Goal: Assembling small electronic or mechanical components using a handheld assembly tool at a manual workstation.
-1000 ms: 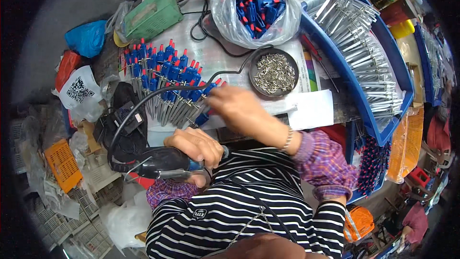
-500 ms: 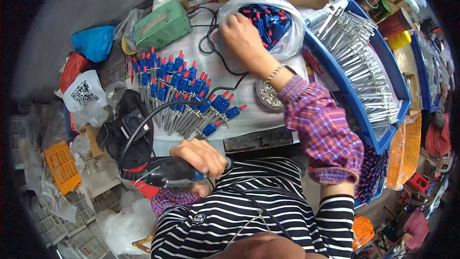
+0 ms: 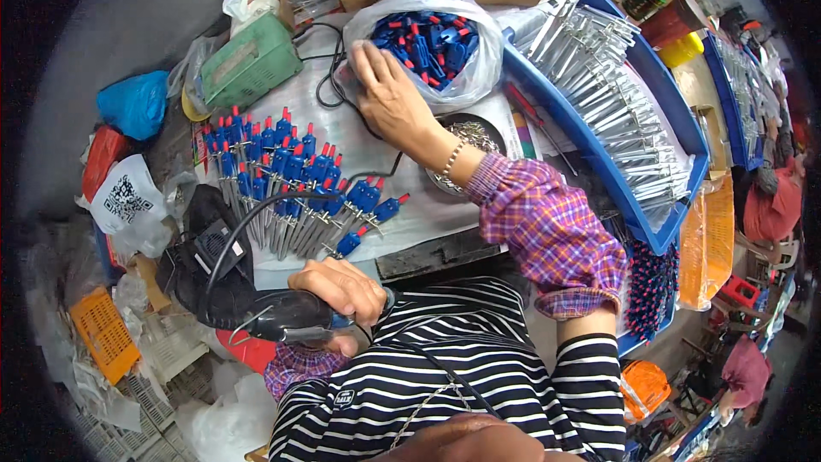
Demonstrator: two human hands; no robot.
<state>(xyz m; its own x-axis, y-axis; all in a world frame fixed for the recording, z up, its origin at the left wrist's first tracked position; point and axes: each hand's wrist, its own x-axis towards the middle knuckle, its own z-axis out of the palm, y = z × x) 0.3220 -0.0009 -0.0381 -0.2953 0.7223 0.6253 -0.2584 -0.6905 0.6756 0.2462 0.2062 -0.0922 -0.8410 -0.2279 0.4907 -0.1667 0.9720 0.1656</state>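
My left hand, low in front of my striped shirt, is closed around a black electric screwdriver with a wire hook and a cord at its rear. Its tip end lies against my shirt. My right hand reaches across the table to the near left rim of a clear plastic bag. Its fingers are bent over the rim, and the thumb is hidden. Blue plastic parts with red tips fill the bag. Rows of metal rods with blue, red-tipped heads lie on the table left of my right hand.
A round dish of small metal pieces sits under my right wrist. Right of it stands a long blue tray of metal rods. A green metal box is at the back left. The black cord loops across the table.
The view has shifted, moving the scene leftward and slightly down. My right hand has slid a little left along the bag's rim. My left hand keeps the screwdriver in place.
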